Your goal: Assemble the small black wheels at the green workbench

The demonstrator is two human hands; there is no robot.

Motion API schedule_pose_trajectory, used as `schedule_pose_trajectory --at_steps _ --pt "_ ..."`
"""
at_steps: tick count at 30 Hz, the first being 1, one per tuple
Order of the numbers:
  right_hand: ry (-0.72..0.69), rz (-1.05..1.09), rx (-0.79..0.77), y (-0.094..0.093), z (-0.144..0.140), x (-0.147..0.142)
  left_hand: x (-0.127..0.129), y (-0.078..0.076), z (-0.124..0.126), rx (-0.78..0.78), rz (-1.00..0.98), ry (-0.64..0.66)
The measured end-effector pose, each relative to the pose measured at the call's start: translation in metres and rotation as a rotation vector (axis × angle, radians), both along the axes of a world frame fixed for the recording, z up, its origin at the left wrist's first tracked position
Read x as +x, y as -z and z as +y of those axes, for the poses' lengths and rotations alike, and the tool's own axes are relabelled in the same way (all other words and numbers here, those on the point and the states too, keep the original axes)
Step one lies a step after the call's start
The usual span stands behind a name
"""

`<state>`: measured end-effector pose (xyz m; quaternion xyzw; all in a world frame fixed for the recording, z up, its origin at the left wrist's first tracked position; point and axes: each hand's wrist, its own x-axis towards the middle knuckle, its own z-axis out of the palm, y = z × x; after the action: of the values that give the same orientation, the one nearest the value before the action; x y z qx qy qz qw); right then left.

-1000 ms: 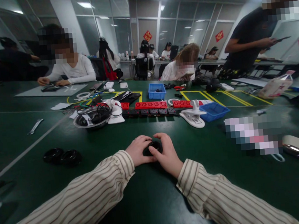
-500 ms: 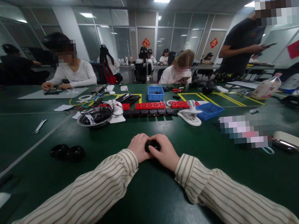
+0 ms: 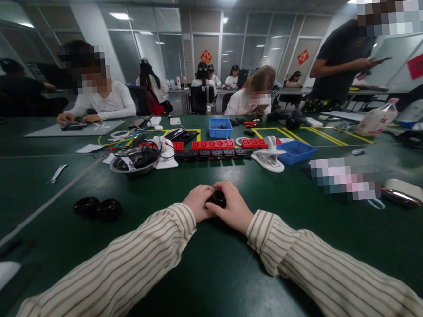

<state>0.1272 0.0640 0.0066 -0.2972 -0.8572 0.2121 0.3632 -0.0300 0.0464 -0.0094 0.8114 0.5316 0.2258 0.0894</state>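
My left hand [image 3: 197,203] and my right hand [image 3: 231,207] meet over a small round black part [image 3: 218,198] that rests on the green table [image 3: 213,275]. Both hands have their fingers closed around it, so only a dark sliver shows between them. My striped sleeves lie across the table in front of me. Two black rings [image 3: 98,208] lie on the table to the left of my hands, apart from them.
Beyond my hands stand a metal bowl of cables [image 3: 134,160], a row of red and black blocks [image 3: 212,148], a white clamp [image 3: 269,158] and two blue bins [image 3: 294,152]. A wrench [image 3: 57,174] lies left. A white case [image 3: 403,191] sits right. Other people work across the table.
My hands have closed tighter over the black part, hiding most of it. The view has shifted slightly; the hands stay in the same spot on the table.
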Motion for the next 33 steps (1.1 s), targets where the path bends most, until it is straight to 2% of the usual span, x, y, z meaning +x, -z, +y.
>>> schedule_pose_trajectory --at_steps 4,7,10,16,20,25,29,33 --pt "0.126 -0.006 0.023 0.000 -0.001 -0.001 0.012 -0.007 -0.009 -0.002 0.053 -0.121" --pt "0.147 -0.016 0.002 -0.001 0.000 -0.003 0.016 -0.010 -0.011 -0.003 0.055 -0.207" --pt "0.022 -0.010 -0.010 -0.004 0.004 -0.002 0.013 -0.010 -0.009 -0.002 0.030 -0.199" --pt "-0.289 -0.064 0.082 -0.011 0.019 0.001 0.005 -0.007 0.000 -0.071 -0.129 -0.044" --pt "-0.347 -0.095 0.115 -0.011 0.027 0.001 0.003 -0.005 0.003 -0.083 -0.139 -0.029" --pt "-0.247 -0.063 0.072 -0.007 0.022 -0.001 0.005 -0.006 -0.002 -0.054 -0.078 -0.087" --pt "-0.045 -0.037 0.041 -0.006 0.014 -0.001 0.008 -0.008 -0.007 -0.036 -0.035 -0.147" --pt "0.134 -0.167 0.039 -0.008 0.010 -0.001 0.008 -0.009 -0.008 -0.029 -0.024 -0.176"
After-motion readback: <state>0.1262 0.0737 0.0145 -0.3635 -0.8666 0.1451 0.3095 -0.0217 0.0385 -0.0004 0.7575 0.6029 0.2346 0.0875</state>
